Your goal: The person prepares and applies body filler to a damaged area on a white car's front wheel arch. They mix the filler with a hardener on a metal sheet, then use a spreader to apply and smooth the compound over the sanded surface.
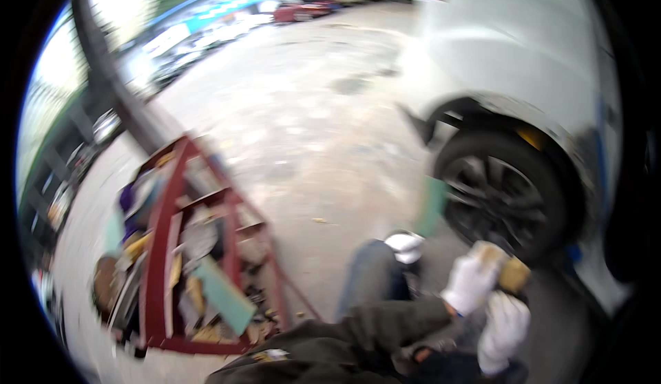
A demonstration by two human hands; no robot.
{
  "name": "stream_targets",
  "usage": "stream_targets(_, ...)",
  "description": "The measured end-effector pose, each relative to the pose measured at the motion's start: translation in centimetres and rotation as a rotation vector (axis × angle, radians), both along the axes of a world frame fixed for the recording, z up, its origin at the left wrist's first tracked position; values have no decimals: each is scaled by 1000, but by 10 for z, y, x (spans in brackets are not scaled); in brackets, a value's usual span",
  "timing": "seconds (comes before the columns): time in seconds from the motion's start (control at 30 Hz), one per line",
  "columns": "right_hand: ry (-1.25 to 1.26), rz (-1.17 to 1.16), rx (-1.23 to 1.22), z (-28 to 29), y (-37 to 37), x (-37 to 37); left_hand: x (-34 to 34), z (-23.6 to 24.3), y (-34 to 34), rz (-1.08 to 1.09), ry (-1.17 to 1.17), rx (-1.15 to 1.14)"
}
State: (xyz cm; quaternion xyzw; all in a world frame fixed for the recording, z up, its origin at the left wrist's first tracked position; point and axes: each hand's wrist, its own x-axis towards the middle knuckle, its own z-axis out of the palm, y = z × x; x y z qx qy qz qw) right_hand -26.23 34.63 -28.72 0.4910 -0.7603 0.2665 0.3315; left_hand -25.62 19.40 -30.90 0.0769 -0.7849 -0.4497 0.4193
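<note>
My left hand (471, 281), in a white glove, is closed round a yellow-brown piece (514, 275) that looks like folded sandpaper or a sanding pad; blur hides its exact kind. Just below it, my right hand (504, 332), also white-gloved, has its fingers curled against the lower edge of the same piece. Both hands are in front of the car's wheel (496, 194). Beside the wheel, a light green sheet (432, 206) stands tilted. A white object (405, 245), too blurred to name, rests by a jeans-clad knee (375, 277).
A white car body (516, 46) rises over the wheel at the right, its fender scuffed near the arch. At my left stands a dark red metal frame rack (157, 281) full of scraps, including a green strip (226, 298). Parked cars (306, 11) line the far side.
</note>
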Motion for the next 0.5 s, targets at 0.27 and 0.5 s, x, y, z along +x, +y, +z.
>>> stream_targets(0.27, 95, 21, -155, 23, -18, 22, 29, 32, 14, -57, -40, 432)
stream_targets(0.5, -154, 23, -476, 38, -13, 0, 15, 7, -11, -159, -15, 342)
